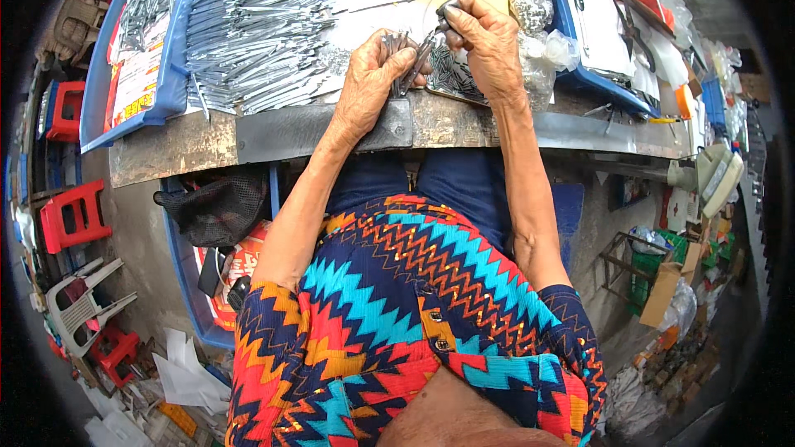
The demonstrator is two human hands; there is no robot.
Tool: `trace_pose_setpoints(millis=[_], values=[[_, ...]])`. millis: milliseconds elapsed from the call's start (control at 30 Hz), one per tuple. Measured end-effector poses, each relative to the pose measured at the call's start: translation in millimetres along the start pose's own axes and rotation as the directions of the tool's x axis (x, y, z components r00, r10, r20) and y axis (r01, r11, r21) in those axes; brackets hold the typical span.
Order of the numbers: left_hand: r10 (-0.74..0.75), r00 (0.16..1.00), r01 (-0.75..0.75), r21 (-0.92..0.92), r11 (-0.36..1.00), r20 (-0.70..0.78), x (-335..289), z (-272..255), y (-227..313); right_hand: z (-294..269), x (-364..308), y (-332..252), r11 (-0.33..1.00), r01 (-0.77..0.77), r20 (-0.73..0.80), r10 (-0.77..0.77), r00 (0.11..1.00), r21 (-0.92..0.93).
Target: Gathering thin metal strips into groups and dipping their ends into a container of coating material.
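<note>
Over the front edge of the workbench, my left hand (pixel 374 79) is closed around a bundle of slim dark metal pieces (pixel 407 66). Close by on the right, my right hand (pixel 490 43) is held in a pinch, its fingertips dark. Whatever lies between those fingertips is too small to make out. Beneath the right hand sits a shallow tray of small metal parts (pixel 451 74), partly hidden by both hands. A broad heap of long, thin metal pieces (pixel 257 25) covers the bench to the left of my left hand.
A blue tray (pixel 175 74) with more thin metal pieces stands at the bench's left end. Clear plastic bags of small parts (pixel 530 8) lie to the right, beside another blue tray (pixel 596 83). Below the bench is a blue crate (pixel 184 257) holding a black mesh bag (pixel 219 207).
</note>
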State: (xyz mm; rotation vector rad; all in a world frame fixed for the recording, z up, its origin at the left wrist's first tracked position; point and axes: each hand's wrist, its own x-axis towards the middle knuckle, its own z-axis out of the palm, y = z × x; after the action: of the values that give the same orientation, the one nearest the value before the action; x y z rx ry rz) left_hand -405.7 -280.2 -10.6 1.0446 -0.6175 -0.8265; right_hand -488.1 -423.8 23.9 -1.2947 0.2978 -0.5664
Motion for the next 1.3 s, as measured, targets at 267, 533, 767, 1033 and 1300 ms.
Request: trace_pose_setpoints(millis=[267,533,767,1033,1300], values=[[-0.005,1.000,0.005,0.039,0.999,0.004,-1.2,0.8,0.8,19.9,5.9,-5.2,0.880,0.271,0.145,-0.231,0.962,-0.391],[0.010,1.000,-0.010,0.035,0.999,-0.004,-0.3,-0.8,-3.7,28.0,9.1,-5.8,0.754,0.309,0.201,-0.236,0.951,-0.580],[0.021,1.000,-0.021,0.080,0.997,0.002,0.0,-2.3,-5.5,30.7,10.8,-3.7,0.798,0.289,0.236,-0.188,0.953,-0.529],[-0.014,1.000,0.011,0.110,0.994,0.026,-1.1,-4.3,-3.1,29.7,9.6,-4.7,0.845,0.231,0.220,-0.138,0.966,-0.483],[-0.014,0.998,0.008,0.092,0.996,0.062,-0.2,-6.0,-5.6,29.9,11.5,-2.6,0.836,0.241,0.243,-0.133,0.961,-0.493]])
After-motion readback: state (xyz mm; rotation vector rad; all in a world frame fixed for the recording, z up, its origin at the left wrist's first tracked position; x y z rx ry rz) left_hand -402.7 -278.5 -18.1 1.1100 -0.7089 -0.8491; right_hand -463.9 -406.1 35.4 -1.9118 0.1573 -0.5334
